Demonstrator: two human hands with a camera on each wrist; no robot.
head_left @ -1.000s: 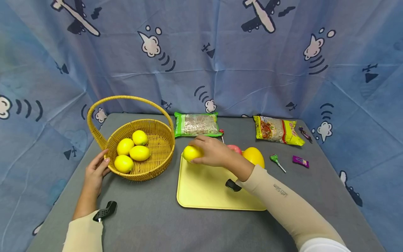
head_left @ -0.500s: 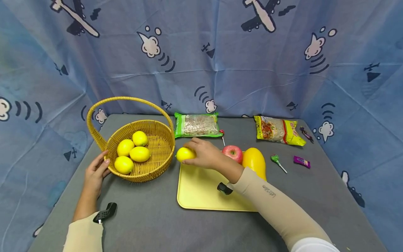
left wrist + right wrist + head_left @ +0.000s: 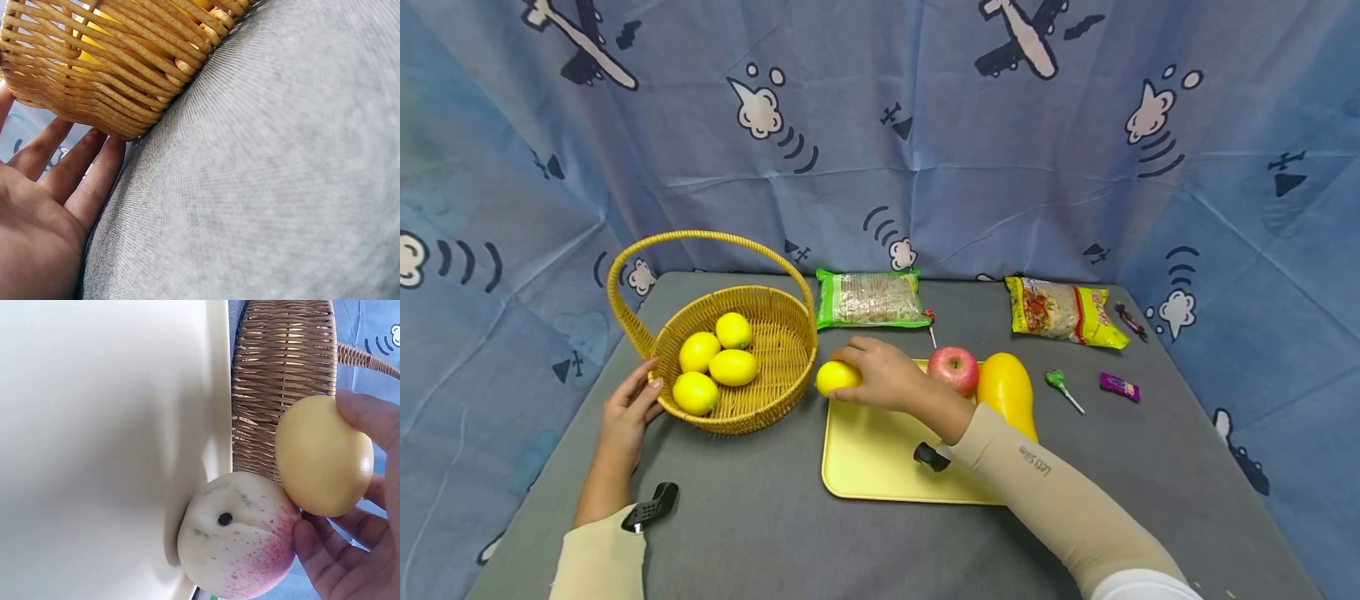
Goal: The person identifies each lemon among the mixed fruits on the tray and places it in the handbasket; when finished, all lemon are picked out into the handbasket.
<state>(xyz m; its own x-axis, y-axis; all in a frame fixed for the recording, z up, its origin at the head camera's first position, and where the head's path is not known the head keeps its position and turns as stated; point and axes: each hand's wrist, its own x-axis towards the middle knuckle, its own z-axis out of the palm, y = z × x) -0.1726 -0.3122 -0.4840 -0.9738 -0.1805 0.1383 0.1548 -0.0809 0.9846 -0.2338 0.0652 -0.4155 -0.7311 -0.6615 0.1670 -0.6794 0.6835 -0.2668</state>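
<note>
My right hand (image 3: pixel 883 377) pinches a lemon (image 3: pixel 837 379) between thumb and fingers, over the far left corner of the yellow tray (image 3: pixel 880 467). In the right wrist view this lemon overlaps the basket wall, and a peach (image 3: pixel 240 540) sits at the tray edge, one fingertip right at its side. My hand hides that peach in the head view. Several lemons (image 3: pixel 733 367) lie in the left part of the wicker basket (image 3: pixel 786 350). My left hand (image 3: pixel 627 408) touches the basket's left side, its extended fingers (image 3: pixel 94 181) against the outer weave.
On the tray's right side rest an apple (image 3: pixel 953 369) and a long yellow fruit (image 3: pixel 1006 392). Behind are a green-edged food bag (image 3: pixel 876 298) and a yellow one (image 3: pixel 1063 312). A green lollipop (image 3: pixel 1060 383) and a purple candy (image 3: pixel 1119 386) lie right; the basket handle (image 3: pixel 711 237) arches high.
My right hand has carried the lemon left and slightly nearer, towards the basket. The apple, mostly covered before, now shows. My left hand and the basket stay in place.
</note>
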